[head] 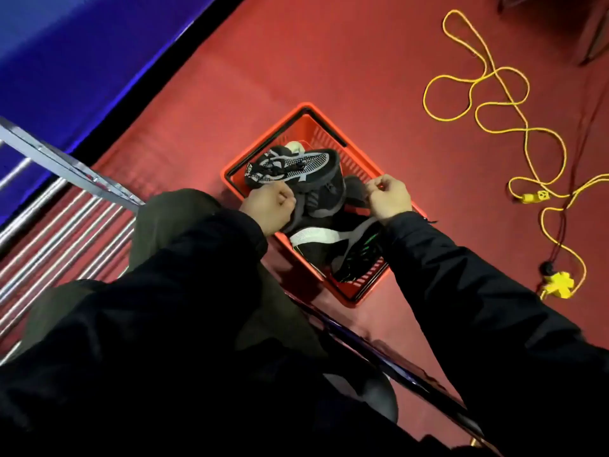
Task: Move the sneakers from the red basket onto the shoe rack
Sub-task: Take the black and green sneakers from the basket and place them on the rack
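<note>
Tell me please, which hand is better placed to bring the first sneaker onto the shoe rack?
The left hand. It already grips the black and white sneaker above the red basket, and the shoe rack stands on that side. The right hand pinches another dark sneaker, farther away.

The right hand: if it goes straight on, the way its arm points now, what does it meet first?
Probably the dark sneaker that the right hand is already pinching at the red basket's rim; beyond it lies the black-and-white sneaker. Depth is unclear from this view.
</note>
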